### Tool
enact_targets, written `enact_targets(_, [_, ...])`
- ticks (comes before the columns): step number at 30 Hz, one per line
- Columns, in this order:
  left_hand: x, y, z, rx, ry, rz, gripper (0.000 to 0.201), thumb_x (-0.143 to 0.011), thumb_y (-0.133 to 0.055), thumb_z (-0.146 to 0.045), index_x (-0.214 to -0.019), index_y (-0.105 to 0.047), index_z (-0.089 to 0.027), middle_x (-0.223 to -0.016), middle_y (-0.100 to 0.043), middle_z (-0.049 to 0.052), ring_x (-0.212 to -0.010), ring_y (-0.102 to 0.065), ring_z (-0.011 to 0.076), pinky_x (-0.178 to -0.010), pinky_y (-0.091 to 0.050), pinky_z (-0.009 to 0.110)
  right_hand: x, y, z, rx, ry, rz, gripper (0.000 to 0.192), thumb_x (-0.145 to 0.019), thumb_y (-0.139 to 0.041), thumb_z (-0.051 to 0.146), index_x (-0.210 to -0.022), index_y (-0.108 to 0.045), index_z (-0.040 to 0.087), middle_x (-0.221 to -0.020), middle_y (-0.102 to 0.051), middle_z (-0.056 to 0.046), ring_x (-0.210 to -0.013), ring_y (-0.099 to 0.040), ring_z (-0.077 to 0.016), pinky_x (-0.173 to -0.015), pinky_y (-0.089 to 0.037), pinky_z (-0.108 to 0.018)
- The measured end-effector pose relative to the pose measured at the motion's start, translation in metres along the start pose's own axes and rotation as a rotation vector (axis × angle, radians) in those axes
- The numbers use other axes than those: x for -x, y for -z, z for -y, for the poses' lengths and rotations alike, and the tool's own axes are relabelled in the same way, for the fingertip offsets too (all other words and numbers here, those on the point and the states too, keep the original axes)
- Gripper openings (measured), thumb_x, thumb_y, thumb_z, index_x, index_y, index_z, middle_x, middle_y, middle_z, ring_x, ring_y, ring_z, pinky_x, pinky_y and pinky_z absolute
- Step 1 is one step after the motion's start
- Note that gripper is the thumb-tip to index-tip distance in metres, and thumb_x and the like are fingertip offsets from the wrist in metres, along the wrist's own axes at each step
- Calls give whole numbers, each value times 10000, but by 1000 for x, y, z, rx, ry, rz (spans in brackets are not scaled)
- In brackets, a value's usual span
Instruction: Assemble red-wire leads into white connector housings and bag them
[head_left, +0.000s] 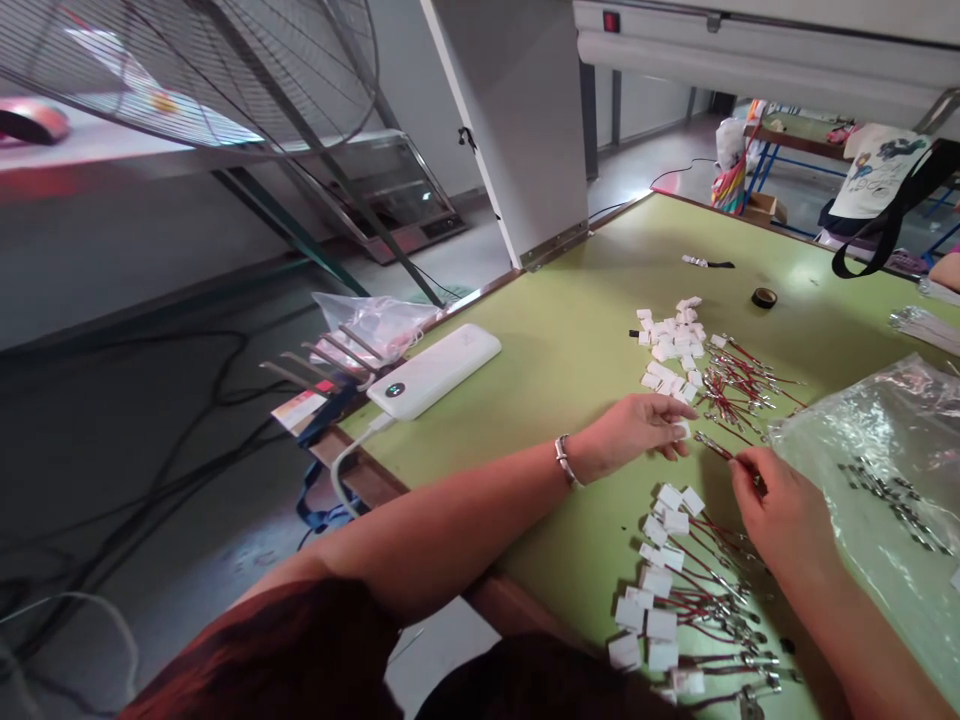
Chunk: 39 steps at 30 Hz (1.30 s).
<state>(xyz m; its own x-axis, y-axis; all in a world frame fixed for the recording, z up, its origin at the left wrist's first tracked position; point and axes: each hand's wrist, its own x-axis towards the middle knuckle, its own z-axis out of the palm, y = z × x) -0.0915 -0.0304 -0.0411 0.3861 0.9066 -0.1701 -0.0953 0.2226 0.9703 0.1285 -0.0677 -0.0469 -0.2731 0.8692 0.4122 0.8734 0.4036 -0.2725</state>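
Over the green table (555, 340), my left hand (643, 430) pinches a small white plastic connector housing (681, 428) between thumb and fingers. Facing it, my right hand (780, 505) is closed on a short red wire (716, 446) whose metal terminal end points at the housing. A small gap seems to lie between the two. Beyond my hands are a heap of loose white housings (671, 340) and a bundle of red wires with metal terminals (735, 385). Nearer my body, several white housings with wires attached (660, 580) lie in a rough column.
A clear plastic bag (885, 450) with metal terminals lies at the right. A white power bank (435, 372) with a cable sits at the left edge. Black tape (764, 298) lies farther back. A wire-guarded fan (225, 70) stands at upper left; a person's arm (946, 270) shows at far right.
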Motion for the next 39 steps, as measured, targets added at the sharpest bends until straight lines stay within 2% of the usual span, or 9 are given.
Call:
enact_targets(5, [0,-4,6,256,41,28,160,-729,-755,-171,-807,-631,-107,-653,-640,-3,-597,-595,75,-628,-442,235,0,4,3,-195,61,-30,206,-910,-503,322,-882,-670,205,-827,-709,-12,-709,-643,-126,-663,-461,-231])
enact_targets(9, [1,-4,7,276,68,84,155,-738,-757,-210,-835,-682,-114,-642,-643,-5,-567,-567,64,-597,-413,226,1,4,5,-201,118,-11,187,-911,-519,307,-879,-680,216,-827,-707,-1,-691,-641,-115,-658,-456,-226])
enact_targets(14, [1,-3,6,187,82,139,119,-756,-734,-228,-826,-705,-136,-605,-638,-16,-542,-557,63,-539,-393,213,1,5,9,-69,180,-59,191,-922,-502,274,-858,-666,200,-735,-676,9,-605,-594,-106,-580,-398,-227])
enact_targets(19, [2,-7,6,19,71,179,220,-714,-764,-281,-837,-668,-127,-558,-631,-22,-498,-553,72,-522,-430,223,4,5,17,194,288,-120,287,-930,-453,233,-679,-582,186,-559,-555,19,-489,-492,-114,-505,-286,-263])
enact_targets(26, [2,-11,11,-67,83,287,299,-717,-729,-392,-837,-636,-135,-564,-605,-27,-476,-537,80,-494,-429,229,11,-5,19,73,296,-2,282,-925,-398,197,-689,-551,185,-582,-558,5,-494,-489,-120,-503,-285,-256])
enact_targets(29, [2,-8,5,-296,10,314,262,-752,-704,-374,-850,-652,-137,-603,-591,-23,-516,-508,76,-503,-409,217,11,-3,16,23,256,82,278,-912,-418,217,-676,-562,187,-579,-567,1,-496,-497,-125,-504,-287,-264])
enact_targets(31, [-1,-4,-1,-536,-135,232,281,-764,-713,-379,-892,-674,-133,-709,-610,8,-606,-520,92,-566,-435,228,9,2,17,-66,192,170,251,-895,-450,239,-697,-595,190,-608,-594,-1,-535,-531,-130,-530,-326,-259])
enact_targets(35, [-15,9,-7,-1006,-460,-138,273,-878,-607,-266,-1130,-649,-169,-1029,-594,86,-920,-540,177,-830,-473,328,2,8,16,-321,91,381,228,-878,-491,290,-740,-657,218,-704,-654,-2,-643,-592,-136,-624,-426,-251])
enact_targets(39, [-30,18,2,-1273,-482,-156,215,-920,-521,-176,-1064,-680,-190,-1012,-567,76,-952,-525,191,-855,-476,337,-9,2,0,-199,-31,185,235,-891,-473,339,-879,-670,211,-875,-680,-40,-750,-616,-172,-675,-456,-292])
